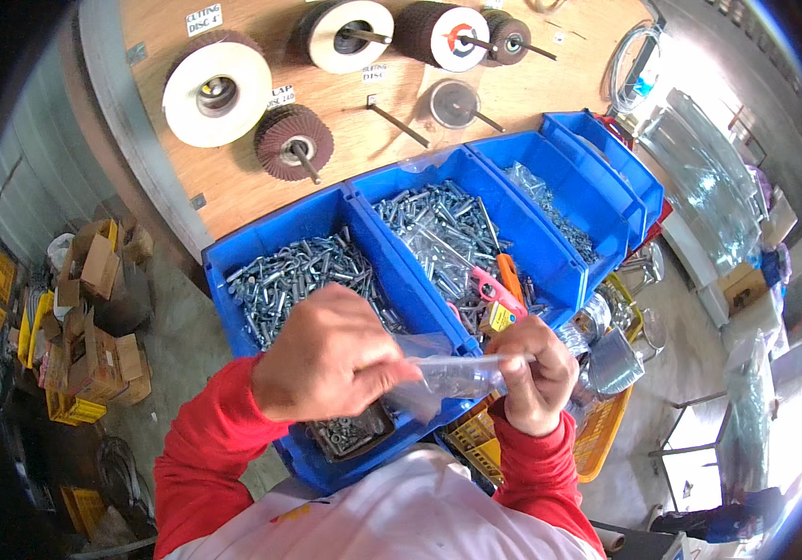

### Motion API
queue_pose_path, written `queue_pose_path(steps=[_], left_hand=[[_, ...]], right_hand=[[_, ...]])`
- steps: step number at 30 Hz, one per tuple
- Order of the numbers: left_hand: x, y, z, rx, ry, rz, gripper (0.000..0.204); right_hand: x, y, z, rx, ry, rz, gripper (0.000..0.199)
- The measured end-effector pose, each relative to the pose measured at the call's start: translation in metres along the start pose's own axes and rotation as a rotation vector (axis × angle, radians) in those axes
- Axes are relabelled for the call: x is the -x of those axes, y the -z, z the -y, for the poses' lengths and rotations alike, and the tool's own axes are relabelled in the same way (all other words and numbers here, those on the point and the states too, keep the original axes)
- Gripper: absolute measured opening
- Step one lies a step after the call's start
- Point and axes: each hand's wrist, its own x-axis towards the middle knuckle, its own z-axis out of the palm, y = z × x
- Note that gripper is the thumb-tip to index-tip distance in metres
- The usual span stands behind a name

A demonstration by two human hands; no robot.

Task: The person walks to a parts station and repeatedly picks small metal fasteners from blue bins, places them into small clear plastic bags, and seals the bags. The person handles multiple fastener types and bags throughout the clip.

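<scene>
A clear plastic bag (452,375) is stretched between my two hands. My left hand (326,359) pinches one end of it, thumb against the fingers. The other end is gripped by my right hand (538,375), with the thumb pressed on top. Beneath my left hand, a blue bin (233,245) holds a heap of metal bolts (300,271). A small tray of fasteners (354,433) sits at that bin's near end. Beyond my right hand, a pink-handled tool (497,291) and an orange-handled screwdriver (508,273) lie in the second bin (401,179) among more bolts.
Further blue bins (559,173) stand to the right. Behind them, a wooden board (163,28) carries abrasive discs (217,91) on protruding metal pegs (401,126). A yellow crate (603,439) is below at right. Cardboard boxes (97,359) stand on the floor at left.
</scene>
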Motion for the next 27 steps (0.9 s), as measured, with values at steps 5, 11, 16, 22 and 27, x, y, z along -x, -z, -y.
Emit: queue_pose_path(steps=[5, 11, 16, 22, 27], left_hand=[[-0.019, -0.026, -0.028, 0.219, 0.02, 0.028, 0.018], [-0.061, -0.072, 0.044, 0.5, 0.553, 0.056, 0.023], [-0.137, -0.091, 0.164, 0.359, 0.793, -0.243, 0.034], [-0.094, -0.091, 0.172, -0.079, 0.542, -0.231, 0.051], [0.008, -0.055, 0.088, 0.384, 0.498, 0.182, 0.029]], right_hand=[[0.009, 0.033, 0.018, 0.004, 0.04, -0.142, 0.01], [-0.051, 0.07, -0.041, 0.321, -0.231, -0.044, 0.012], [-0.18, 0.05, -0.171, 0.532, -0.179, 0.021, 0.022], [-0.161, 0.055, -0.187, 0.554, -0.109, -0.196, 0.04], [-0.017, 0.053, -0.091, 0.305, -0.332, -0.208, 0.01]])
